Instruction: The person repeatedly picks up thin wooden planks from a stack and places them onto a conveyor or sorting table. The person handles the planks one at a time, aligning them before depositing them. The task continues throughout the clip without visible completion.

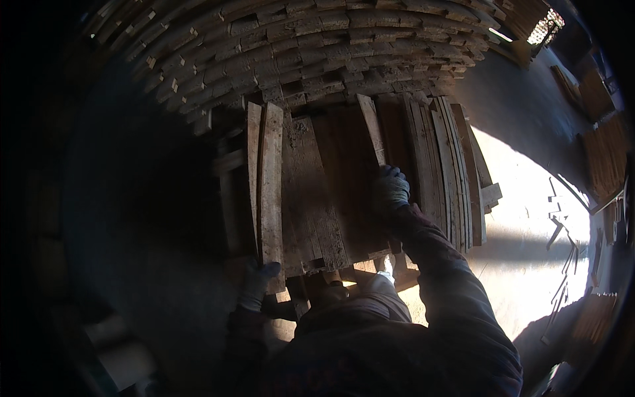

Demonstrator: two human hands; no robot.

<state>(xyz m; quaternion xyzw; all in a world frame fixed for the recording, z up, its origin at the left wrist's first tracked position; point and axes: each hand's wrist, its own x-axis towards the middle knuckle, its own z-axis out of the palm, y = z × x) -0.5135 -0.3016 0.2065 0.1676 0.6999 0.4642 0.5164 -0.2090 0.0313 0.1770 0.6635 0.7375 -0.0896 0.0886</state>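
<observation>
Right hand (391, 188), gloved: fingers closed around near end of narrow board (372, 126), which reaches far edge of board pile (307, 205), right of middle
Left hand (256, 284), gloved: at pile's near left corner, by pale plank (271, 178) along left edge; shadowed, cannot tell if fingers grip
Row of boards (440, 175) along right edge
Large timber stack (297, 53) beyond far edge

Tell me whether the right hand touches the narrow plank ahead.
Touching: the head view shows the right hand closed over the near part of the narrow plank.
</observation>
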